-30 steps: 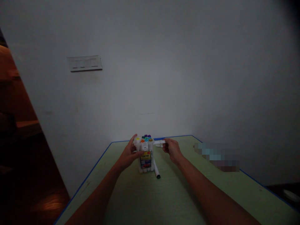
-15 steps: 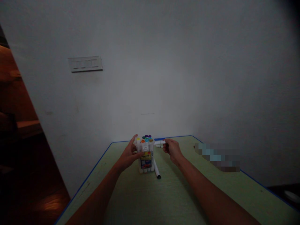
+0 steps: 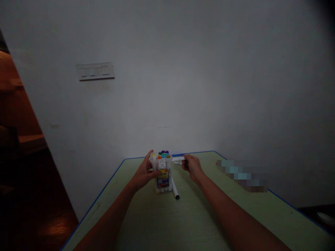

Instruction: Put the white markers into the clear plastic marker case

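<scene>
Hands on the marker set

My left hand [image 3: 143, 173] gripped the upright marker box [image 3: 162, 174] on the table [image 3: 188, 223], while my right hand [image 3: 193, 166] pinched a white marker [image 3: 178, 159] at the box's 3 o'clock. Best to keep the box steady. A loose marker [image 3: 175, 189] lay touching the box at 5 o'clock, close enough to knock; a wall plate [image 3: 95, 71] hung at 11 o'clock.
</scene>
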### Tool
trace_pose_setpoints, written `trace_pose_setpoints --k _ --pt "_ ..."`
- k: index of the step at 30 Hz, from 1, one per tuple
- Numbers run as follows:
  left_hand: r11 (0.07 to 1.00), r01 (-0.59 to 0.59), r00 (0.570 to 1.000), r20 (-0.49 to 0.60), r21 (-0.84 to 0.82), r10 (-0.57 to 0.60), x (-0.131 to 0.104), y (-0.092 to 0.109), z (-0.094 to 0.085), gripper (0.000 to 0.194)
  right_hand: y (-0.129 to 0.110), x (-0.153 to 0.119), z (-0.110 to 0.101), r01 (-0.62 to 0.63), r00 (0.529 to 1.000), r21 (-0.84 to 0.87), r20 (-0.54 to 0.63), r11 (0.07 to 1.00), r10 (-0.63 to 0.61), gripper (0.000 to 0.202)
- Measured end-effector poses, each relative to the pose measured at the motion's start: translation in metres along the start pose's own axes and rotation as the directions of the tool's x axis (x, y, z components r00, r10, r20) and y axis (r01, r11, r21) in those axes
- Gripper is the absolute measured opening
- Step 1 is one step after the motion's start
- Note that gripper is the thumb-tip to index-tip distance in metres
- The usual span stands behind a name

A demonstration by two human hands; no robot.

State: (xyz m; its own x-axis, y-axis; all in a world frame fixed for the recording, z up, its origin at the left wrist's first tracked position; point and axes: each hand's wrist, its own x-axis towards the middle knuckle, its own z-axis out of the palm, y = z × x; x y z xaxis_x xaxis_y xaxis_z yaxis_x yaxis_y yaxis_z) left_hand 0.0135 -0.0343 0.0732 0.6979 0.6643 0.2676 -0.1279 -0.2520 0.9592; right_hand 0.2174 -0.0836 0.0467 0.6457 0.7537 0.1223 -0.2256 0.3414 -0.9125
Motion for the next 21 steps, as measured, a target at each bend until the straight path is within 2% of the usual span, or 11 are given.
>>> trace_pose_setpoints --k 21 --pt "0.998 -0.040 0.999 0.000 -0.040 0.041 0.0014 -0.0035 0.0010 0.094 -0.0011 -0.0004 0.0000 0.001 1.000 -0.007 0.008 1.000 -0.001 0.010"
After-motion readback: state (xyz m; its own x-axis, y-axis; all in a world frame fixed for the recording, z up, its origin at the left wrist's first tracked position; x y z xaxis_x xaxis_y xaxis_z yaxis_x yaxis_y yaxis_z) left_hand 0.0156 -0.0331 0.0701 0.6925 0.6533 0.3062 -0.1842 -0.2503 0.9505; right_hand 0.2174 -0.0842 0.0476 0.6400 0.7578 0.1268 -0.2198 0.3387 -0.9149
